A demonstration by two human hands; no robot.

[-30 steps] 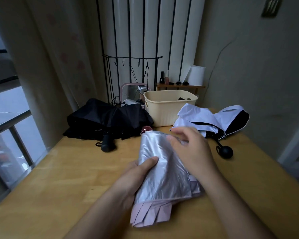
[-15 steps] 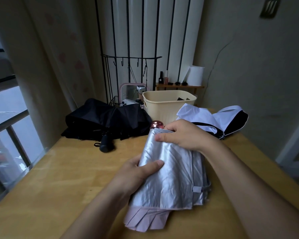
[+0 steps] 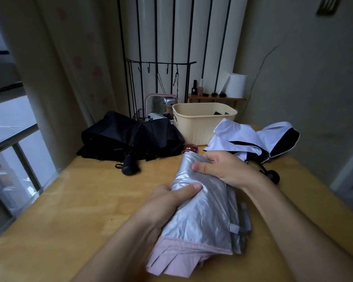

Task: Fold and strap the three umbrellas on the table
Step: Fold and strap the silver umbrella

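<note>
**Over the middle of the table, both hands grip the silver umbrella**

Between the two forearms, the collapsed silver umbrella runs lengthwise away from the person. Its dark red cap points toward the far side and its pink hem lies nearest the camera. Whether the near end rests on the wood cannot be told.

The left hand holds the bundle from the left at about mid-length. Its thumb is pressed flat across the top and its fingers are curled out of sight beneath. The right hand clasps the narrow far end just below the cap. Its thumb lies on the fabric and its fingers wrap over the top. The hands are close together but not touching.

The canopy is glossy, metallic and crinkled, narrow at the cap and widening into loose pleats. The matte pink underside shows at the hem. A pale strap tab sits on its right edge.

A black umbrella slumps in soft folds at the far left, its stubby black handle toward the person. A white umbrella with black lining lies crumpled at the far right, ending in a round black knob. A ribbed cream plastic basket stands between them.
</note>
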